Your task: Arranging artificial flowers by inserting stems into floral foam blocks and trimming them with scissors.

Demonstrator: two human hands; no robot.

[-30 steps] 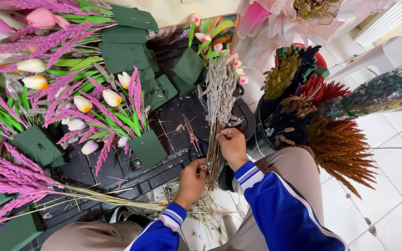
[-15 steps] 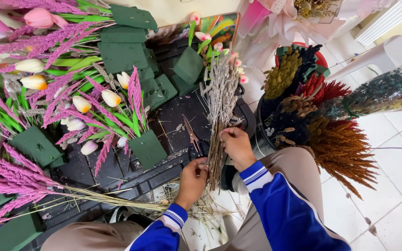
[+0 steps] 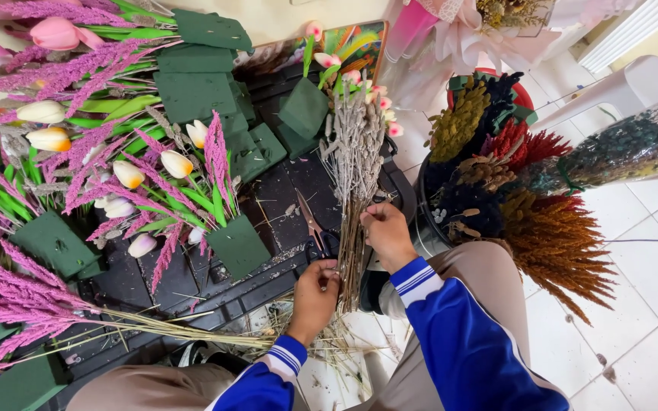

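The left hand is closed around the lower stems of a bundle of dried grey-beige sprigs, and the right hand pinches the same stems just above it, fingers curled shut on them; the bundle stands nearly upright between both hands, its heads rising away from the person. Just left of the hands, a pair of scissors lies on a black plastic tray surface, which is littered with stem scraps. Further left on that surface sit dark green foam blocks stuck with tulips and magenta plumes. Right of the right hand, a dark bucket holds dried bunches in rust, red, yellow and black. Beyond it lies white tiled floor and a white plastic chair. The bucket's base is hidden by the person's knee; the stem ends below the left hand are lost in straw debris. The wrapped bouquet at top is cut off by the frame.
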